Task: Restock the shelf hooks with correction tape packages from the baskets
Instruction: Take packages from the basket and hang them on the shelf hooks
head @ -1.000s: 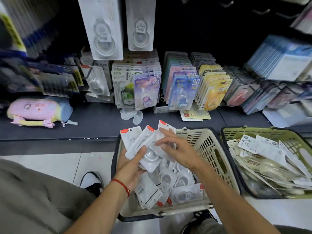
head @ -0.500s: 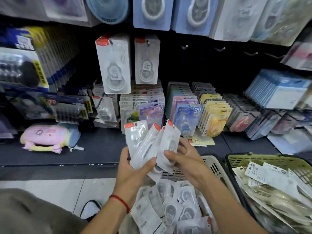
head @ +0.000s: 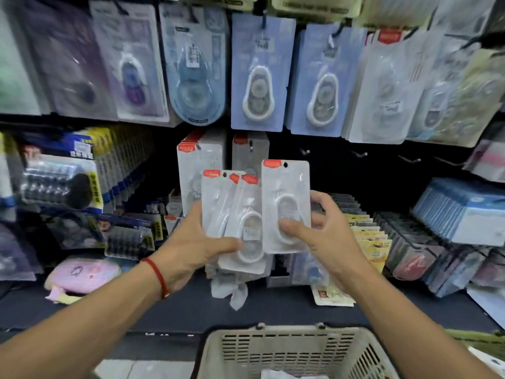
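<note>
Shelf wall fills the view: top row of hung blister packs (head: 257, 75), most blurred, labels unreadable, top edge cut off. Below them a dark back panel with bare hooks (head: 360, 154) at right of centre; hook tips only just visible. Dark shelf deck (head: 273, 310) carries stacked card packs; blue stack (head: 461, 214) toward its right edge, yellow packs (head: 371, 239) partly hidden behind the right hand, pink pouch (head: 82, 274) near its left edge. Beige basket (head: 287, 348) at bottom centre, front cut off by the frame, contents nearly all out of view; sliver of a green basket (head: 475, 337) at the bottom right. Two hung white packs with red tabs (head: 202, 157) sit behind the held ones, lower halves hidden. Left hand (head: 191, 244), red cord on the wrist, grips a fanned bunch of correction tape packages (head: 235, 214), thumb across the front; exact count unclear, they overlap. Right hand (head: 325, 231) pinches a single package (head: 285, 203), thumb on the front blister, fingers behind it. Single package is upright, edge touching the bunch, in front of the shelf below the bare hooks, hang hole free.
</note>
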